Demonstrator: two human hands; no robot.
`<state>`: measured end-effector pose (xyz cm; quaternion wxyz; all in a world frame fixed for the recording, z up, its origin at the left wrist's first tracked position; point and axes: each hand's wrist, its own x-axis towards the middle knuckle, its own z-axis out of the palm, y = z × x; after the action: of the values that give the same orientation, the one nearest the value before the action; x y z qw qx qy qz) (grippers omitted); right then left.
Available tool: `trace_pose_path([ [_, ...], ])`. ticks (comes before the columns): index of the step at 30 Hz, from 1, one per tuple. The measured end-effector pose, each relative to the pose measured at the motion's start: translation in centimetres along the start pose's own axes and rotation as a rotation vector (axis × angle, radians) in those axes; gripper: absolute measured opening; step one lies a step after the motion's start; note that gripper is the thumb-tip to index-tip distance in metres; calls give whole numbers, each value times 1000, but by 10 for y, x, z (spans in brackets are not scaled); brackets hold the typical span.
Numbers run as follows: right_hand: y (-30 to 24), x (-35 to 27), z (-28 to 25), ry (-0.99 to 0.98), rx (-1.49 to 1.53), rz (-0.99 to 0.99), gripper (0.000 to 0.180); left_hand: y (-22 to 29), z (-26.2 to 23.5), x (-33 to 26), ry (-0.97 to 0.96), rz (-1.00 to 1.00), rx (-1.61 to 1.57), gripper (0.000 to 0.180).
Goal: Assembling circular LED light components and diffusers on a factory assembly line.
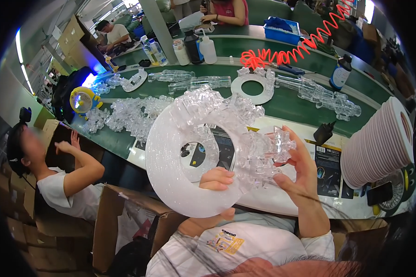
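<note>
A white, glittery flat ring [164,171] is held up in front of me, with clear plastic blocks [208,101] along its upper and right edge. My left hand [217,180] grips the ring at its lower rim, its fingers coming through the centre hole. At the ring's right side, my right hand [302,171] has its thumb and fingers around a clear plastic piece [268,145]. Whether that piece is fixed to the ring, I cannot tell. Behind the held ring, another white ring [236,87] with clear pieces lies on the green bench.
Loose clear parts [129,115] are heaped on the bench [194,97]. A large white stack of rings [374,143] stands right, near a black bottle [325,133]. A red coiled hose [305,48] hangs behind. Left, a co-worker [71,184] sits beside an open carton [125,231].
</note>
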<state>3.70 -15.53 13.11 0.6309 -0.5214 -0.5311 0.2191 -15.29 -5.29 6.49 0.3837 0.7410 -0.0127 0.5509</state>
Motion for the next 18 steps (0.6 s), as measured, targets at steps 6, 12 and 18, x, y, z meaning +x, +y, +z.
trace_pose_path([
  [6, -5, 1, 0, 9, -37, 4, 84, 1, -1, 2, 38, -50, -37, 50],
  [12, -3, -1, 1, 2, -75, 6, 84, 3, -1, -1, 59, -85, -65, 51],
  [18, -4, 0, 0, 10, -50, 6, 85, -4, 3, -1, 68, -38, -86, 51],
])
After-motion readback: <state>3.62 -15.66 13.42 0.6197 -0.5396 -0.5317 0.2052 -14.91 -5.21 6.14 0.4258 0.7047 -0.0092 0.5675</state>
